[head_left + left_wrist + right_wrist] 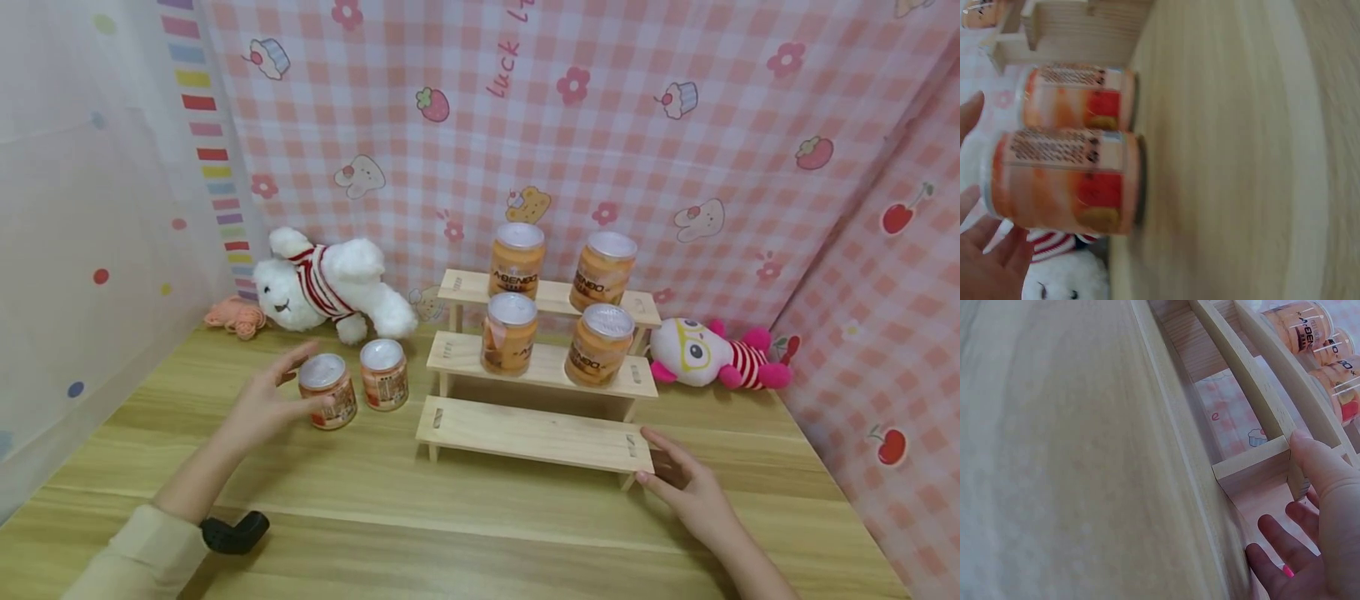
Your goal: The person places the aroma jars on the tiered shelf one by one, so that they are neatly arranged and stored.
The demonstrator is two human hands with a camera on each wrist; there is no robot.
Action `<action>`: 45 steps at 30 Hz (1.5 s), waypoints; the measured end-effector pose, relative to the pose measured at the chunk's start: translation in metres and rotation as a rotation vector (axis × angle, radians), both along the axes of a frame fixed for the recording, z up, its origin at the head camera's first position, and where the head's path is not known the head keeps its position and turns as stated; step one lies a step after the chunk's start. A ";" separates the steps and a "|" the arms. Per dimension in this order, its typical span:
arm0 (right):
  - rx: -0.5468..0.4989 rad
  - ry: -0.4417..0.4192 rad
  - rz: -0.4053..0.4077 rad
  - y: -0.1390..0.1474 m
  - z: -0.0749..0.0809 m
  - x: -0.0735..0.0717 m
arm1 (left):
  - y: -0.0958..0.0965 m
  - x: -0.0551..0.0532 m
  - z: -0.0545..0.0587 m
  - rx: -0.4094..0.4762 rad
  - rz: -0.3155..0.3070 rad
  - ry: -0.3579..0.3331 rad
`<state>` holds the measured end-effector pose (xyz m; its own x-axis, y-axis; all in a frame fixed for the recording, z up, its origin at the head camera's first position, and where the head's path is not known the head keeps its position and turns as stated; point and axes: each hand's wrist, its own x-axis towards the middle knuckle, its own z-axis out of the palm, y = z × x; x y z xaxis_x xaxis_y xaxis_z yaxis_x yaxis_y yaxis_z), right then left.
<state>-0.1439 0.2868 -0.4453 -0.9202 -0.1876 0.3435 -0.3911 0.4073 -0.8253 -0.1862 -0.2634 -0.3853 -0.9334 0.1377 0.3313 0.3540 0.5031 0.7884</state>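
My left hand (260,408) is spread around the nearer of two orange cans (335,407) with silver lids on the table. In the left wrist view, a gap shows between its fingers and that can (1066,181). The second can (386,387) stands upright just to its right. My right hand (693,497) holds the right end of the lowest step of a three-tier wooden display rack (532,429). In the right wrist view the thumb lies on the step's end (1297,478), with the other fingers partly hidden behind. Two cans stand on the middle step and two on the top one.
A white plush toy (345,275) lies behind the loose cans, beside a peach-coloured bundle (236,317). A pink-and-white plush toy (693,352) lies right of the rack. Patterned curtains enclose the table's back and sides. A black strap piece (236,532) sits at the left wrist.
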 end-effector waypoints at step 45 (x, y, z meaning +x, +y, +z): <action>-0.028 -0.015 0.010 0.000 -0.001 -0.001 | 0.014 0.027 -0.002 0.109 -0.015 0.000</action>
<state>-0.1451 0.2870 -0.4458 -0.9233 -0.1877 0.3351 -0.3829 0.3802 -0.8419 -0.1595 -0.2497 -0.3875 -0.9314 0.1152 0.3452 0.3612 0.4087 0.8382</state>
